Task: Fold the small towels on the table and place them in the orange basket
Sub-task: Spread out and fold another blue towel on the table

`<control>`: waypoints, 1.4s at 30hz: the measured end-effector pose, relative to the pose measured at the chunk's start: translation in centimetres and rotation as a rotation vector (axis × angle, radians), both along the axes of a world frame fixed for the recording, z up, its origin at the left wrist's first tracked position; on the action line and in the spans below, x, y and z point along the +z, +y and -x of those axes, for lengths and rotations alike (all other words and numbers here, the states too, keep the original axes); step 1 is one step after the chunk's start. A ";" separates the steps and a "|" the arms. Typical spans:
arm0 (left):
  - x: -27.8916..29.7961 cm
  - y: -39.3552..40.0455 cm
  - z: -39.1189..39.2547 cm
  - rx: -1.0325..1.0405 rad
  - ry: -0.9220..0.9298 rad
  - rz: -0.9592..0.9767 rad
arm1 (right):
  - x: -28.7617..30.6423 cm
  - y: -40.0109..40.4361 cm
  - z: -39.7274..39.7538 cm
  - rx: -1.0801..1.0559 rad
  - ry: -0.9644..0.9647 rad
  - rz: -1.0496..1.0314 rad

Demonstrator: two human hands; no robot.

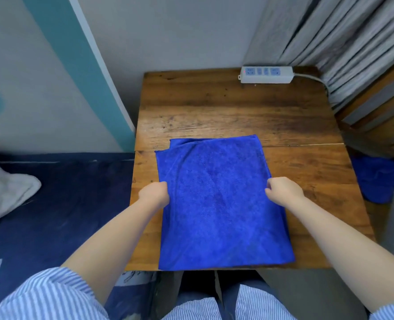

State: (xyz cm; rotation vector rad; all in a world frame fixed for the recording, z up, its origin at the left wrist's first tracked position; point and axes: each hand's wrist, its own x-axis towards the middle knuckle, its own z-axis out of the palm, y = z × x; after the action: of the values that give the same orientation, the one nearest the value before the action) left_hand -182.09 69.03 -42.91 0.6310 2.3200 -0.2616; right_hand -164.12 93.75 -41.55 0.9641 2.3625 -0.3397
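A blue towel (219, 204) lies spread on the wooden table (237, 112), filling the lower centre of the frame, its near edge reaching the table's front edge. Its far left corner is doubled over, showing a second layer beneath. The left hand (154, 194) grips the towel's left edge about halfway along, fingers curled round the cloth. The right hand (283, 191) pinches the right edge at the same height. A white power strip (266, 75) sits at the table's far edge, upper right of centre, its cable running off toward grey curtains (341, 42). At the right edge of the frame, beyond the table, sits a heap of blue cloth (376, 179).
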 end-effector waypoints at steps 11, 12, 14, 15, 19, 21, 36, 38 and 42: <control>-1.7 5.8 7.1 0.109 0.144 -0.181 | -1.5 5.7 10.8 0.088 0.281 -0.057; -2.0 6.1 7.6 0.120 0.146 -0.186 | -1.8 6.0 11.5 0.086 0.274 -0.048; -2.7 6.5 8.4 0.128 0.146 -0.148 | -2.5 6.7 12.5 0.054 0.239 -0.004; -2.9 6.3 8.4 0.116 0.147 -0.114 | -2.8 6.9 12.6 0.034 0.227 0.022; -4.0 5.6 8.4 0.146 0.186 -0.063 | -4.8 8.0 13.0 0.010 0.231 0.099; -4.4 5.4 8.5 0.227 0.209 -0.130 | -5.0 8.5 13.3 0.016 0.256 0.082; 0.6 5.6 6.0 0.775 -0.325 -0.872 | -1.9 5.2 5.1 -0.318 0.354 0.644; 1.2 5.8 6.4 0.807 -0.348 -0.870 | -1.5 5.3 4.4 -0.326 0.194 0.752; 0.4 6.2 7.3 0.751 -0.274 -0.800 | -1.5 5.2 4.6 -0.207 0.131 0.614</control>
State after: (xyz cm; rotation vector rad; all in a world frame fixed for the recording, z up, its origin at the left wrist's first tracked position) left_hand -189.38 75.25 -42.48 0.0873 2.1583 1.0639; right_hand -168.67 98.94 -43.07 0.8927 2.0582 -1.1578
